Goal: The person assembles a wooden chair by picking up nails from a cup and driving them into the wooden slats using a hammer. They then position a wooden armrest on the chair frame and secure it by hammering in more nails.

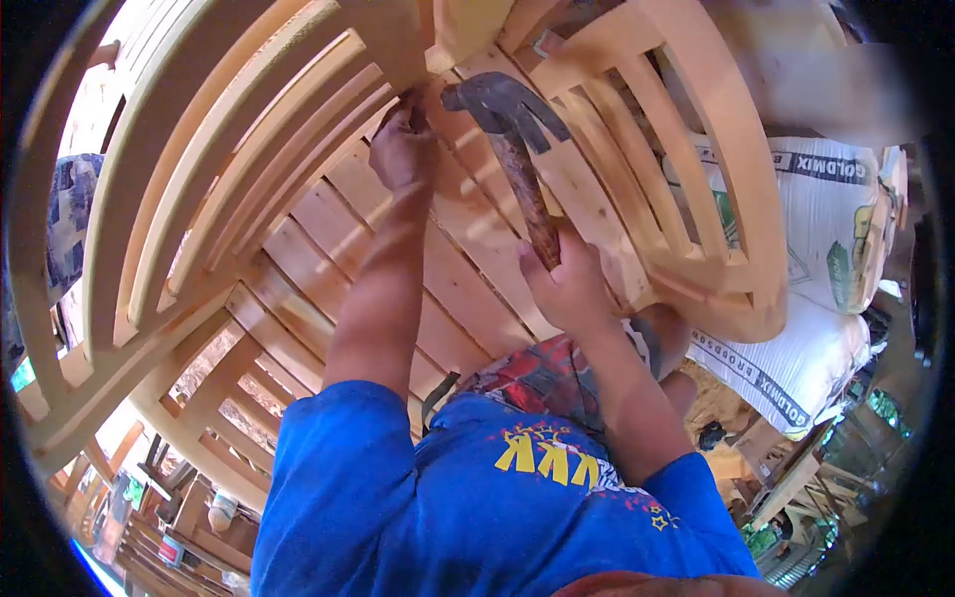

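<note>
My right hand [569, 284] is wrapped around the wooden handle of a claw hammer [519, 174]. The hammer's dark metal head is raised, with its striking face toward my left hand and its claw to the right. My left hand [403, 149] is closed at the far corner of a wooden bench [468, 269], against the wood where the slatted back meets the side. Its fingertips are pressed together; whatever they pinch is too small and dark to make out.
Curved slats of the backrest [214, 149] rise on the left, and a slatted armrest [686, 149] stands on the right. Beyond it lie stacked white sacks [796, 368]. More wooden furniture [189, 527] is at the lower left. A pale blurred shape crosses the upper right.
</note>
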The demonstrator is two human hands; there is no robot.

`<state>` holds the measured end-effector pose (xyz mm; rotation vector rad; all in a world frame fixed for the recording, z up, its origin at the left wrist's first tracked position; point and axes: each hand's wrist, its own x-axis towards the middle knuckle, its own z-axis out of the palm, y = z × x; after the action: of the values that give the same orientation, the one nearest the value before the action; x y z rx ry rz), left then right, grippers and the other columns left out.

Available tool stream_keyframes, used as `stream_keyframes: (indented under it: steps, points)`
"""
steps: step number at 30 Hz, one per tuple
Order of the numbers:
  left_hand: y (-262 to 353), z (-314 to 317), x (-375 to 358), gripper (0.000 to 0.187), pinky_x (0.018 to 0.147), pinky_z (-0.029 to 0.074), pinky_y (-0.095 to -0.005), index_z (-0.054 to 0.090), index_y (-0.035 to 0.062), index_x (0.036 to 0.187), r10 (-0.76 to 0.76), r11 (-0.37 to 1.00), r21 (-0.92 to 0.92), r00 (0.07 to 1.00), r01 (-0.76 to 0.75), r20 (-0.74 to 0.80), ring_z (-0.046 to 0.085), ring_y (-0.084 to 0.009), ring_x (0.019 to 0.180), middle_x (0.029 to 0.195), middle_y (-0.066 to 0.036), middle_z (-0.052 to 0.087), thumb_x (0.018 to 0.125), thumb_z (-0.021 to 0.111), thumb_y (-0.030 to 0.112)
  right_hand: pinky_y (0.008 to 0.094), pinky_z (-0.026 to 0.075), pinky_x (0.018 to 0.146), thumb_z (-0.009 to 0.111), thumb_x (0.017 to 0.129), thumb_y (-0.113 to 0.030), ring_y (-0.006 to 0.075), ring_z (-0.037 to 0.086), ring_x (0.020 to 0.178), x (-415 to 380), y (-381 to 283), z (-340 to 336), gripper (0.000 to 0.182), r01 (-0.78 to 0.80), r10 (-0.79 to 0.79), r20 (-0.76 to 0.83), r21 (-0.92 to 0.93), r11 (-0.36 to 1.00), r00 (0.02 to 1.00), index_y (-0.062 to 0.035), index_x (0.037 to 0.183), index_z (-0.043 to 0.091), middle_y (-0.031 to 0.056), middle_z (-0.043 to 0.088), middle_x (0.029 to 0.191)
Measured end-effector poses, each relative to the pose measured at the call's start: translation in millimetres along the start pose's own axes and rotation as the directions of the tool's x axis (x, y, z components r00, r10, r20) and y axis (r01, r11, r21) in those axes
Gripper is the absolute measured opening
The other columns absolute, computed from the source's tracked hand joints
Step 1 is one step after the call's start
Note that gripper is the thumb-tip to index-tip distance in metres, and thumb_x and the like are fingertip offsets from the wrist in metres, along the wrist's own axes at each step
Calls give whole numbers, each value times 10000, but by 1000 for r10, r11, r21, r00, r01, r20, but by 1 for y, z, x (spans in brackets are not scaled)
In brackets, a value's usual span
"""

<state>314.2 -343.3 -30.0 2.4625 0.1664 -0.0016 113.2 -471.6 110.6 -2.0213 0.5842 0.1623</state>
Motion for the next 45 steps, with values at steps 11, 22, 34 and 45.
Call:
stream_keyframes:
  steps: [11, 22, 34, 45]
  points:
    - [-7, 1, 3, 257, 924, 564, -413, 755, 303, 1209, 15, 999, 51, 999, -17, 33, 705, -323, 1048, 1176, -42, 747, 997, 616, 344, 476, 541, 672, 682, 961, -202, 434, 697, 747, 53, 16, 62, 300, 91, -96, -87, -61, 994, 992, 6, 1139, 559, 226, 681, 784]
    - [-1, -5, 4, 275, 941, 549, -413, 757, 243, 1206, 19, 998, -58, 999, -17, 37, 693, -337, 1075, 1183, -71, 741, 969, 619, 250, 535, 536, 684, 653, 956, -177, 484, 690, 777, 43, 26, 65, 280, 9, -22, -80, -151, 988, 997, 13, 1128, 541, 259, 688, 814]
    - [-63, -69, -13, 314, 902, 554, -512, 661, 266, 1307, 351, 917, 110, 907, -384, 234, 710, -372, 1022, 1211, -115, 714, 1023, 548, 340, 345, 500, 597, 713, 957, -198, 175, 640, 624, -15, -39, 5, 262, 238, -226, -257, 16, 971, 939, -13, 1090, 583, 100, 655, 732]
    - [-80, -70, -3, 330, 838, 552, -552, 562, 230, 1340, 373, 890, 161, 883, -428, 286, 716, -408, 949, 1209, -145, 706, 1069, 427, 363, 474, 553, 662, 665, 919, -125, 419, 707, 746, 55, 7, 73, 223, 17, -40, -153, -147, 989, 987, 12, 1073, 579, 234, 683, 787]
